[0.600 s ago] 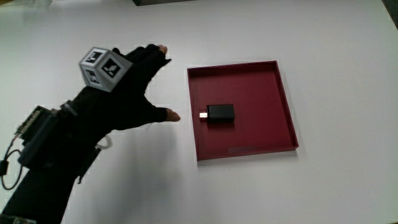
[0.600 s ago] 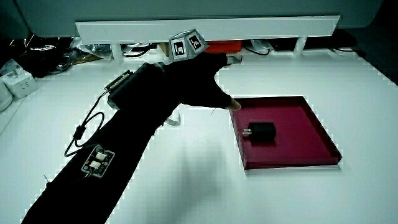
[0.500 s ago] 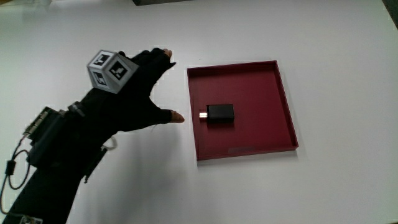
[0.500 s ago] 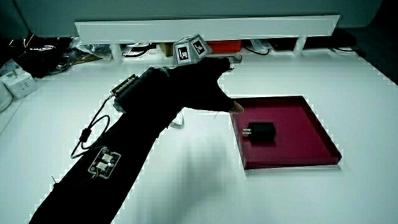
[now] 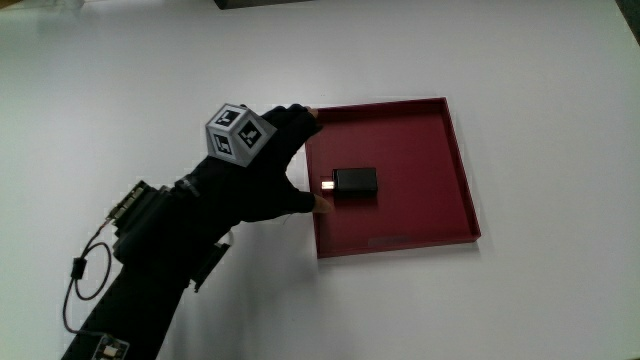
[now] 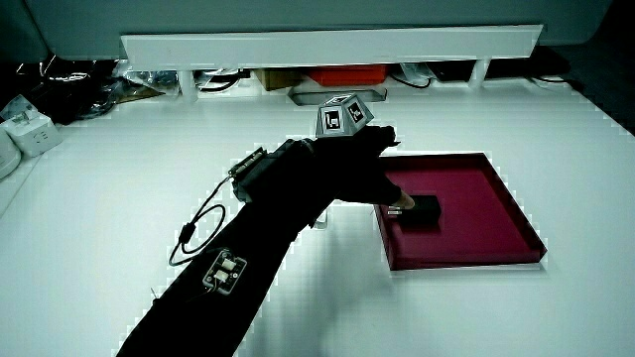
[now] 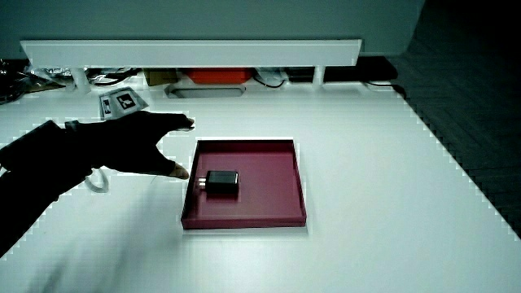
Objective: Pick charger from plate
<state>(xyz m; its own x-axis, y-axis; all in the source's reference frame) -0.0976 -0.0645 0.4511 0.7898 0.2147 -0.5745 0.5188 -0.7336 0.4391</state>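
White table: charger in plate.

Black charger lying in red plate on white worktop; gloved hand over plate's edge, fingers spread, thumb tip at charger's plug end.

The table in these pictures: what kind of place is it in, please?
Probably a lab or test bench, not a home. The white table holds only a red tray with a charger, the hand carries a patterned cube, and cables and boxes lie by the low partition.
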